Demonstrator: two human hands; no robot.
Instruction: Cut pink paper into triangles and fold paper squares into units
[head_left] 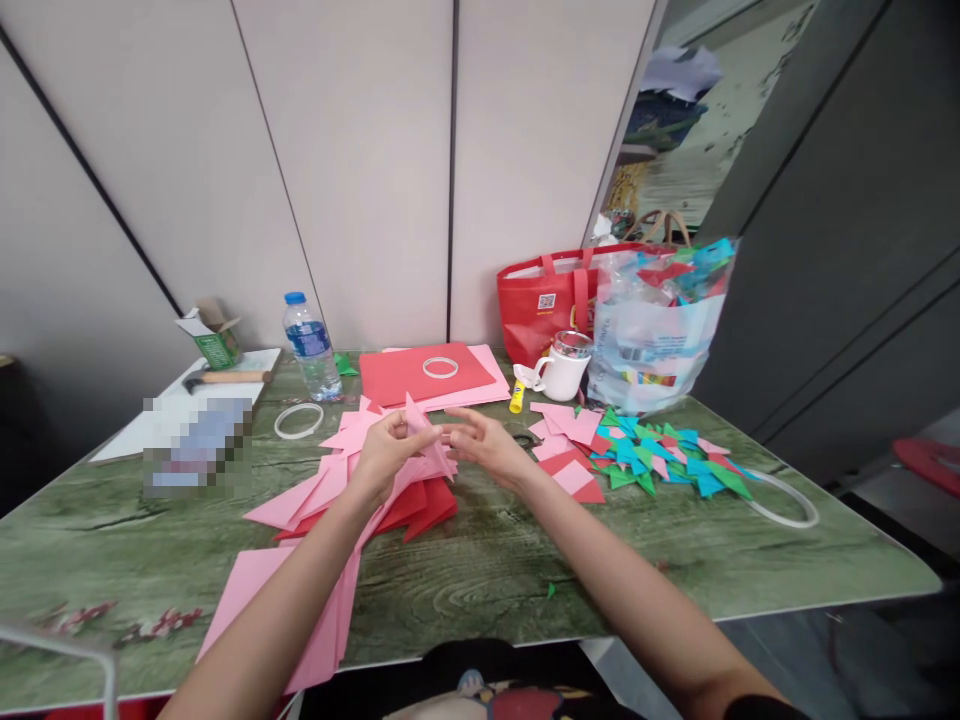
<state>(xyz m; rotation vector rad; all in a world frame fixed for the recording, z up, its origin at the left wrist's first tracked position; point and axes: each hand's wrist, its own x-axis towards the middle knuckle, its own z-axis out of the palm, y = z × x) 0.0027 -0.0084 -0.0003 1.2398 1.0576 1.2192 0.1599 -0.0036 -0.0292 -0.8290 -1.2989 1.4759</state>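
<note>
My left hand [390, 448] is closed on a folded pink paper triangle [429, 432], holding it above a heap of pink and red paper pieces [345, 478] on the green table [525, 570]. My right hand [484, 442] is just to the right of it, with fingers loosely spread and the fingertips touching the pink piece's edge. Several sheets of pink paper [259, 590] lie under my left forearm near the front edge.
Folded triangles in green, blue, pink and red [645, 458] lie to the right, near a white ring [787, 498]. At the back stand a water bottle [310, 345], red sheets [424, 375] with a ring, a white mug [562, 368], a glue stick [517, 396], a plastic bag [652, 325] and a red bag [544, 300].
</note>
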